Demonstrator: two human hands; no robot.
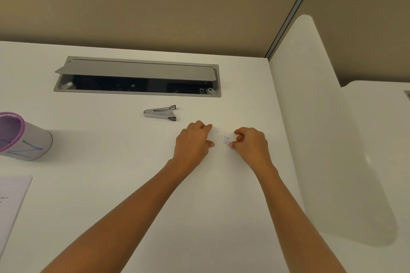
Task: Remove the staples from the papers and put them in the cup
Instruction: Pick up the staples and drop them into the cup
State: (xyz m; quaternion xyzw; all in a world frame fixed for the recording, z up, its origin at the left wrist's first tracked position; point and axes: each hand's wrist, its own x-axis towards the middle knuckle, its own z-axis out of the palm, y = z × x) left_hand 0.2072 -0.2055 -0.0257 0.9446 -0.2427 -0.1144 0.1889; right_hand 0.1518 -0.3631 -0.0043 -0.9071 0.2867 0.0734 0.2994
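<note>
Hands (194,139) (251,144) flanking staples (226,140), desk (111,184) open

A smooth white counter (115,184) fills the scene. Set into its far side, a grey rectangular cable hatch (136,76) stands with its metal flap propped open over a dark recess. Behind it runs a tan fabric partition wall (155,6), while a white rounded divider panel (315,117) borders the right side.
</note>
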